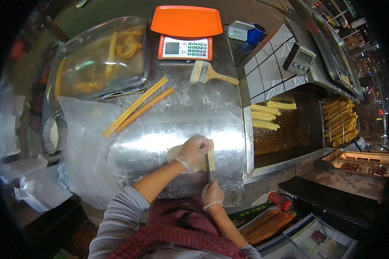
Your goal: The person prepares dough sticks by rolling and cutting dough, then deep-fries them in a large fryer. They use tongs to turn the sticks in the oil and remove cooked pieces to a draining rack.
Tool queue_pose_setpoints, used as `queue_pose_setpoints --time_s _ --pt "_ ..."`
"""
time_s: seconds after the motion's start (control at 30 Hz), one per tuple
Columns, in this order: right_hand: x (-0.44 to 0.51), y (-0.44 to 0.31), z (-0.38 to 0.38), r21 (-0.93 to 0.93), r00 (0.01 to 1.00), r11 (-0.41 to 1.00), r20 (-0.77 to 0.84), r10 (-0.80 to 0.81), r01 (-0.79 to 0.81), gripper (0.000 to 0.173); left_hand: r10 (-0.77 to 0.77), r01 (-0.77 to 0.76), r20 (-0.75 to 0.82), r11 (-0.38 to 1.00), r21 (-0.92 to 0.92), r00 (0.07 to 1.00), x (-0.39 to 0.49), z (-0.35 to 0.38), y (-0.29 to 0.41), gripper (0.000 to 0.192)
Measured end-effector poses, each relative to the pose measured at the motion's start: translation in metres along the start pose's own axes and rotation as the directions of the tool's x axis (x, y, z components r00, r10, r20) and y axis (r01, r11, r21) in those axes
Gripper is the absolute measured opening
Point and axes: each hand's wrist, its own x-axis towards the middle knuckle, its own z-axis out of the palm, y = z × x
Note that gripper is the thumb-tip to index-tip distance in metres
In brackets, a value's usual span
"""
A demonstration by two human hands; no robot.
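A flat sheet of pale dough (174, 153) lies on the steel worktop. My left hand (194, 150), in a clear plastic glove, rests over the dough, its fingertips near the blade's far end; whether they grip anything is hidden. In my right hand (213, 194), gloved too, is the handle of a knife (208, 166), the blade across the dough near its right edge. Further up the worktop, a flat wooden stick (136, 106) and a round wooden rolling pin (146, 110) lie side by side, left of my hands.
An orange scale (185, 48) and a wide brush (202, 73) are at the back. Right of the worktop (214, 106), pale dough strips (265, 116) float in a fryer; browned sticks fill a wire basket (340, 121). A clear cover (97, 61) and plastic sheet (87, 155) lie left.
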Motion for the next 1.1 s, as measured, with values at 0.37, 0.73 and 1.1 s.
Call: queue_pose_setpoints --time_s 0.37,0.73,1.1 --pt "-0.022 -0.054 -0.048 -0.098 0.984 0.979 -0.015 -0.18 0.178 0.032 -0.153 0.153 0.102 0.988 0.007 0.983 0.02 -0.068 0.027 0.018" --pt "0.014 -0.034 0.004 0.053 0.974 0.977 -0.103 -0.203 0.209 0.05 -0.04 0.039 -0.007 0.99 -0.137 0.999 0.014 -0.036 -0.002 0.015" --pt "-0.014 -0.016 0.029 0.093 0.987 0.987 -0.109 -0.121 0.132 0.035 0.05 -0.049 -0.01 0.997 0.06 0.999 -0.023 -0.019 -0.008 0.015"
